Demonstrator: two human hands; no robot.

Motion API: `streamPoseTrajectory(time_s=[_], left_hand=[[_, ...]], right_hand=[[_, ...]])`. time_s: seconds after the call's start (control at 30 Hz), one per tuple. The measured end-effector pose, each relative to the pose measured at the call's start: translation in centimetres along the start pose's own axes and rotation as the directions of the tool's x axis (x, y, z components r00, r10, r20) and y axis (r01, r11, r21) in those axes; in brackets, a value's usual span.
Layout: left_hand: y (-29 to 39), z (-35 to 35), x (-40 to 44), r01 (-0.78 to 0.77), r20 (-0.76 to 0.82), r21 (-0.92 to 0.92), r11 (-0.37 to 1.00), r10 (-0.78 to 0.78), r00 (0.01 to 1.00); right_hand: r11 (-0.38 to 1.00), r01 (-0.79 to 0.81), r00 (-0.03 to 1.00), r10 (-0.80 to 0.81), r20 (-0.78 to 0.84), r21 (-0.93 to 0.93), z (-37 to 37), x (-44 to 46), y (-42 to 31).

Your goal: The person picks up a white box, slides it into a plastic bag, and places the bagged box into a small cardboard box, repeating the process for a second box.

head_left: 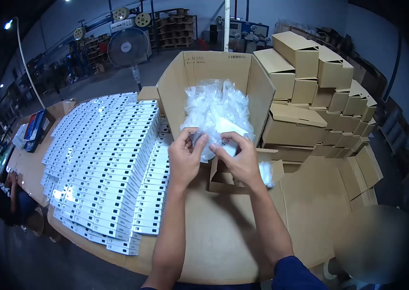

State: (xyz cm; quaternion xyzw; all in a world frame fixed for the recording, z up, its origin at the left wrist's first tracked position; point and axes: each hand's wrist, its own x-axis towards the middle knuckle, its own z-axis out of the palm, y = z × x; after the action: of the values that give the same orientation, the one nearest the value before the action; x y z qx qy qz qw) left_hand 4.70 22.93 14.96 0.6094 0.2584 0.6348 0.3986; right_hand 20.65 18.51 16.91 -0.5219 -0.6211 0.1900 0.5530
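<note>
My left hand (185, 157) and my right hand (244, 162) are raised close together in front of a large open cardboard box (171, 82). Between their pinched thumbs and fingers is a clear plastic bag (208, 137), thin and crumpled. A heap of similar clear plastic bags (216, 99) fills the large box behind. Below my right hand stands a smaller open carton (221, 182), partly covered by the hand and forearm. Some clear plastic (266, 174) shows at its right side.
Stacked rows of flat white boxes (103, 166) cover the table's left side. Closed brown cartons (294, 123) are piled at the right, beside an open flattened carton (318, 193). A fan (127, 47) stands behind. Another person (1, 193) sits at far left; a blurred shape covers the lower right.
</note>
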Motion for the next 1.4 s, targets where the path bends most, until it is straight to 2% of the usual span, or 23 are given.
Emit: streamPoseTrajectory(time_s=[0.1,0.13,0.23,0.37,0.4,0.5,0.63,0.7,0.73,0.8,0.83,0.87,0.9,0.93,0.97,1.03,1.1,1.17,1.2,1.3,1.33,1.37,1.4], left_hand=[[1.0,0.4,-0.9,0.043,-0.025,0.137,0.99,-0.04,0.999],[0.7,0.2,-0.9,0.028,-0.041,0.113,0.993,-0.024,0.999],[1.8,-0.7,-1.7,0.061,0.002,-0.284,0.957,-0.063,0.998],[1.6,-1.6,-2.7,0.097,-0.126,-0.245,0.965,-0.131,0.983],[1.5,-1.7,-3.8,0.158,-0.051,-0.194,0.968,-0.171,0.984],[3.5,-0.7,-7.3,0.206,0.165,-0.066,0.976,-0.193,0.967],[2.6,-0.5,-11.3,0.398,0.282,-0.104,0.911,-0.357,0.89],[2.2,-1.1,-12.4,0.484,0.322,-0.165,0.859,-0.417,0.85],[1.4,-1.4,-12.9,0.392,0.321,-0.12,0.912,-0.338,0.885],[1.0,-1.6,-14.1,0.449,0.234,-0.174,0.876,-0.406,0.883],[1.3,-1.5,-14.5,0.471,0.192,-0.203,0.858,-0.437,0.879],[1.8,-1.5,-14.6,0.485,0.146,-0.352,0.8,-0.465,0.873],[2.4,-1.4,-15.1,0.466,0.105,-0.319,0.825,-0.458,0.883],[2.8,-1.4,-15.3,0.443,0.065,-0.284,0.85,-0.444,0.893],[3.1,-1.4,-15.5,0.418,0.024,-0.247,0.874,-0.426,0.904],[3.0,-1.6,-16.7,0.373,-0.019,-0.17,0.912,-0.382,0.924],[2.8,-1.2,-18.2,0.308,-0.041,-0.104,0.946,-0.313,0.949],[2.4,-1.0,-19.5,0.276,-0.074,-0.083,0.958,-0.282,0.956],[2.4,-0.8,-20.1,0.285,-0.094,-0.071,0.956,-0.291,0.952],[2.2,-0.3,-20.7,0.245,-0.203,-0.073,0.967,-0.255,0.946],[1.9,-0.2,-20.9,0.219,-0.246,-0.068,0.973,-0.229,0.942],[1.8,-0.3,-21.1,0.193,-0.291,-0.062,0.979,-0.203,0.935],[1.8,-0.6,-21.2,0.234,-0.276,-0.079,0.969,-0.247,0.929]], right_hand=[[0.999,0.007,0.998,-0.004,-0.063,0.048,0.9,-1.1,0.6],[0.998,0.014,0.996,-0.009,-0.091,0.055,1.0,-1.3,0.4],[0.978,-0.121,0.988,0.136,-0.079,0.17,-0.2,-3.0,0.2],[0.858,-0.157,0.971,0.224,-0.082,0.489,-0.3,-6.6,2.7],[0.853,-0.21,0.963,0.265,-0.05,0.478,-0.4,-7.7,3.2],[0.918,-0.19,0.974,0.222,-0.053,0.349,0.0,-10.3,3.9],[0.987,-0.072,0.997,0.074,-0.008,0.144,-0.4,-13.2,3.7],[0.976,-0.063,0.998,0.064,0.005,0.21,-0.3,-14.7,4.4],[0.968,-0.06,0.998,0.059,0.01,0.243,-0.2,-15.6,4.9],[0.965,-0.066,0.994,0.086,-0.068,0.255,0.5,-17.5,6.3],[0.968,-0.146,0.987,0.157,-0.037,0.205,0.1,-17.6,4.6],[0.962,-0.227,0.973,0.231,-0.008,0.152,-0.6,-17.9,2.5],[0.947,-0.305,0.952,0.305,0.018,0.096,-1.0,-18.2,1.1],[0.955,-0.253,0.967,0.254,0.015,0.154,-1.1,-18.8,1.3],[0.871,-0.351,0.934,0.351,0.064,0.345,-1.2,-19.3,1.0],[0.567,-0.502,0.843,0.491,0.221,0.653,-1.5,-20.6,0.6],[0.751,-0.414,0.904,0.407,0.132,0.515,-0.7,-22.6,3.3],[0.898,-0.336,0.939,0.342,0.027,0.285,0.9,-23.1,2.2],[0.919,-0.273,0.955,0.295,-0.035,0.285,1.5,-23.0,1.6],[0.945,-0.21,0.976,0.218,-0.002,0.251,2.1,-23.6,1.3],[0.985,-0.063,0.995,0.074,-0.063,0.163,2.6,-23.8,1.6],[0.979,-0.084,0.992,0.1,-0.077,0.186,3.0,-24.1,1.7],[0.973,-0.105,0.988,0.126,-0.092,0.208,3.4,-24.2,1.3]])
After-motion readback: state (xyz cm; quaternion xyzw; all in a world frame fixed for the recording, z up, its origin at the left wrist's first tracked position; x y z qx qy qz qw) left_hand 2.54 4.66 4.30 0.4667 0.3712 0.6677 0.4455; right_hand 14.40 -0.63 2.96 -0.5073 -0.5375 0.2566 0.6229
